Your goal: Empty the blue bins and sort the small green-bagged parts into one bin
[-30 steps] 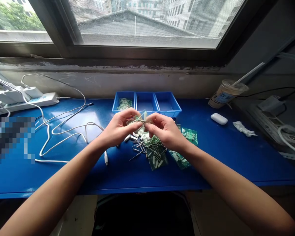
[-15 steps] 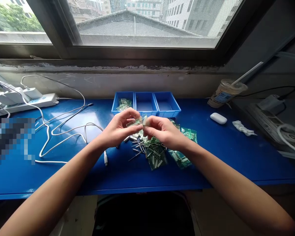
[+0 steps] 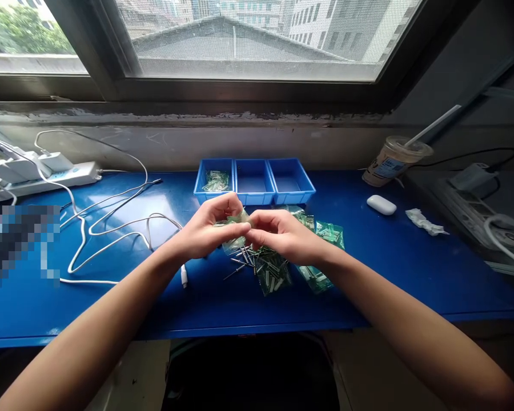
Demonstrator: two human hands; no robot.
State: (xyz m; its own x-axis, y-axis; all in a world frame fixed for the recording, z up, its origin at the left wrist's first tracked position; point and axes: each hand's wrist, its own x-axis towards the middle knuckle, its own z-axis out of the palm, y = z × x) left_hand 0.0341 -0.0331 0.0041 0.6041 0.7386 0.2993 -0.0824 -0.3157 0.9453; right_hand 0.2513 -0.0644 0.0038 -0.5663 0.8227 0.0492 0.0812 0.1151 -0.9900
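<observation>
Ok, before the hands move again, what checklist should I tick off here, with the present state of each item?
1. Small clear bag pinched by both hands: ok.
2. Left hand and right hand meet at their fingertips: ok.
3. Part inside the bag: cannot tell.
4. Loose pins and bags lie under the hands: ok.
5. Left blue tray holds bags: ok.
6. White cable apart from the pile: ok.

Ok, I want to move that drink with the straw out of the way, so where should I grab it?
Grip the cup around its side wall, below the lid, coming from the left over bare desk. It leans and the straw slants up to the right, so a grasp from above looks awkward, I'd judge.
</observation>
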